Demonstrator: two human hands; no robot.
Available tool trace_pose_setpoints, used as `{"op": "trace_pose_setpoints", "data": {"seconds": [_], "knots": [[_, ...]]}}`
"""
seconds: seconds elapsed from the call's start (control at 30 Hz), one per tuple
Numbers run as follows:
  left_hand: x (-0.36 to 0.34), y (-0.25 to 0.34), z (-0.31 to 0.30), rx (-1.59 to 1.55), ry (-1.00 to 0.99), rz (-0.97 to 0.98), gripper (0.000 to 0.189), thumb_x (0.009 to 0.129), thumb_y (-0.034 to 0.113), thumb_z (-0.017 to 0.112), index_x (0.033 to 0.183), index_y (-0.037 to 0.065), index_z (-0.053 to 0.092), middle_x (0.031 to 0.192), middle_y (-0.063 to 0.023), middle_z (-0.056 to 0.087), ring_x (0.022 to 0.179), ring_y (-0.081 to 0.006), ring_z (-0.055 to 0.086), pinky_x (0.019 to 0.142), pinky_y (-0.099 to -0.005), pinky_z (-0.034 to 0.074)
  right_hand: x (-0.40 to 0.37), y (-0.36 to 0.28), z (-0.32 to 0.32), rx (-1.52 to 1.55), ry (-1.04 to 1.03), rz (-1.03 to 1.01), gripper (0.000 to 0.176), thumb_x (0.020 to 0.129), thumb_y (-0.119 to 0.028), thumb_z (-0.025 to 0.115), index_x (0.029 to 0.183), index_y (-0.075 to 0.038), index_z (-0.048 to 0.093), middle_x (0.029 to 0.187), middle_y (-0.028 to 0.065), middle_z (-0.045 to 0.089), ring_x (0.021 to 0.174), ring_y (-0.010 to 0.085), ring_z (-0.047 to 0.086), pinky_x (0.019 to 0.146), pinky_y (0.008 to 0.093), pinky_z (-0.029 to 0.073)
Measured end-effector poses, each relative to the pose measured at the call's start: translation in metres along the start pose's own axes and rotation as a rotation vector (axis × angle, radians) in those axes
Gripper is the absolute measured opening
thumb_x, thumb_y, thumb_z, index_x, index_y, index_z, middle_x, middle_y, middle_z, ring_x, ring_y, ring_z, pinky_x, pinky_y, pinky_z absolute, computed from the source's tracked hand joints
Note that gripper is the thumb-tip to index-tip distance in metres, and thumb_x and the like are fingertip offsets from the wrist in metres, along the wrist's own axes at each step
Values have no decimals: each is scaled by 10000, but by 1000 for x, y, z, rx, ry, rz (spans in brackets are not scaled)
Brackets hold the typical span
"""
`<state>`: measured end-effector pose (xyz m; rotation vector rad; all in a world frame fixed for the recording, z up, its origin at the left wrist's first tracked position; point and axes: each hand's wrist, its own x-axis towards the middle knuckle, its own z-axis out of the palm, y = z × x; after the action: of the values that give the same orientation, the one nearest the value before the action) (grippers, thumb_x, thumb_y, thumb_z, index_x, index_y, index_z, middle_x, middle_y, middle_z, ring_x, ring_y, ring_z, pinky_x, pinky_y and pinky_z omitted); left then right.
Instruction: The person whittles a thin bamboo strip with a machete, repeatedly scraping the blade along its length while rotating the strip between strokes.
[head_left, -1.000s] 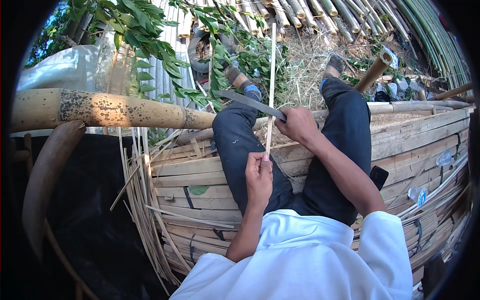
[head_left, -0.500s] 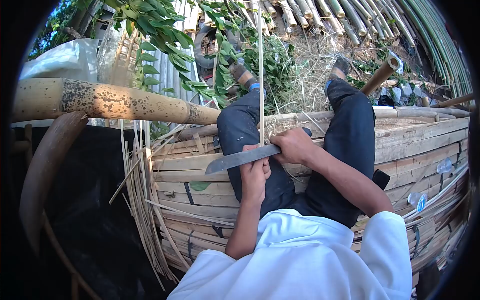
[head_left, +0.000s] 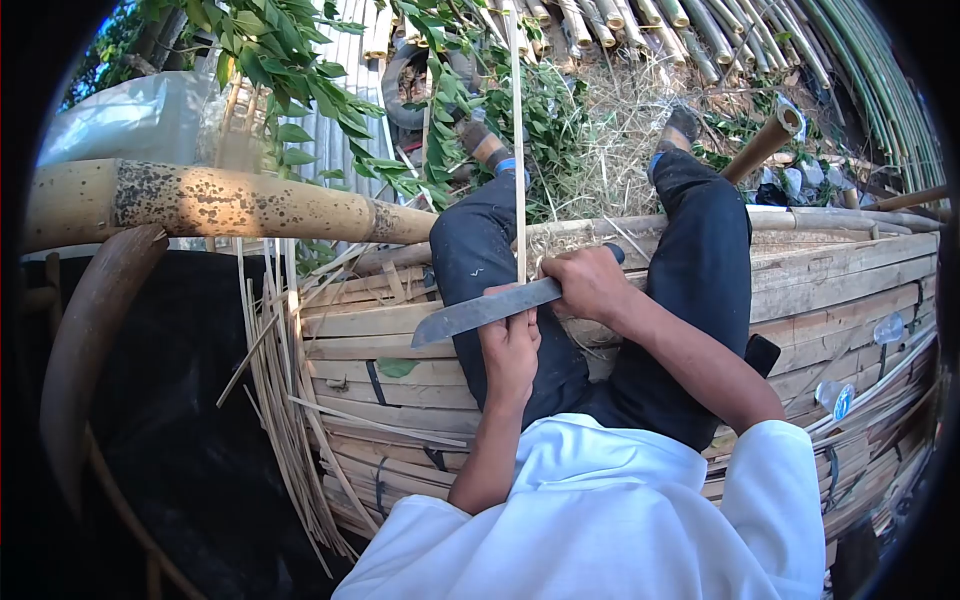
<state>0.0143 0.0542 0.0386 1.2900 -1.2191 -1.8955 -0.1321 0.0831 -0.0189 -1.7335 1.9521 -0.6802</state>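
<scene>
My right hand (head_left: 588,285) is wrapped round the dark handle of a large knife (head_left: 480,310), whose blade points left across my lap. Under the blade, my left hand (head_left: 511,345) is closed round the lower end of a long, thin bamboo strip (head_left: 519,150). The strip rises away from me between my knees, and the blade lies across it just above my left fingers. The strip's end inside the hand is hidden.
I sit on stacked bamboo slats (head_left: 840,285). A thick spotted bamboo pole (head_left: 250,205) lies at left, above a bundle of thin strips (head_left: 285,400). Leafy branches (head_left: 300,80), a tyre (head_left: 395,90) and bamboo poles (head_left: 700,50) are beyond my feet. A phone (head_left: 762,354) lies at right.
The view has shifted slightly. Both hands, the knife and the strip keep nearly the same positions, with the blade crossing the strip slightly higher up.
</scene>
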Motion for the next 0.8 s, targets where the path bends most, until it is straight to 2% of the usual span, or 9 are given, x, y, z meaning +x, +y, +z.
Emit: {"op": "trace_pose_setpoints", "data": {"seconds": [0.13, 0.4, 0.57, 0.8], "knots": [[0, 2, 2, 10, 1, 1, 66, 956, 35, 453, 997, 71, 491, 730, 14, 449, 511, -2, 334, 414, -153, 241, 0, 0, 2, -14, 100, -2, 246, 579, -206, 716, 792, -125, 625, 692, 71, 637, 666, 294, 639, 557, 421, 481], [3, -2, -3, 16, -4, -16, 10, 961, 72, 474, 960, 73, 484, 744, 23, 457, 496, 10, 335, 404, -158, 246, 2, 2, 5, -13, 128, -7, 223, 589, -209, 708, 778, -124, 624, 692, 68, 640, 663, 286, 640, 556, 414, 485], [3, 5, 2, -1, -2, -23, 96, 972, 108, 467, 893, 64, 499, 722, 30, 446, 482, 9, 327, 398, -164, 242, 5, 4, 3, -20, 127, 32, 234, 581, -209, 714, 778, -122, 623, 695, 69, 640, 665, 288, 640, 558, 414, 487], [6, 7, 4, 22, 33, -27, 133, 978, 132, 463, 872, 62, 501, 712, 34, 442, 473, 10, 320, 393, -164, 240, 8, 3, -2, -39, 120, 58, 244, 582, -206, 723, 790, -124, 625, 701, 71, 640, 671, 294, 642, 561, 420, 486]]}}
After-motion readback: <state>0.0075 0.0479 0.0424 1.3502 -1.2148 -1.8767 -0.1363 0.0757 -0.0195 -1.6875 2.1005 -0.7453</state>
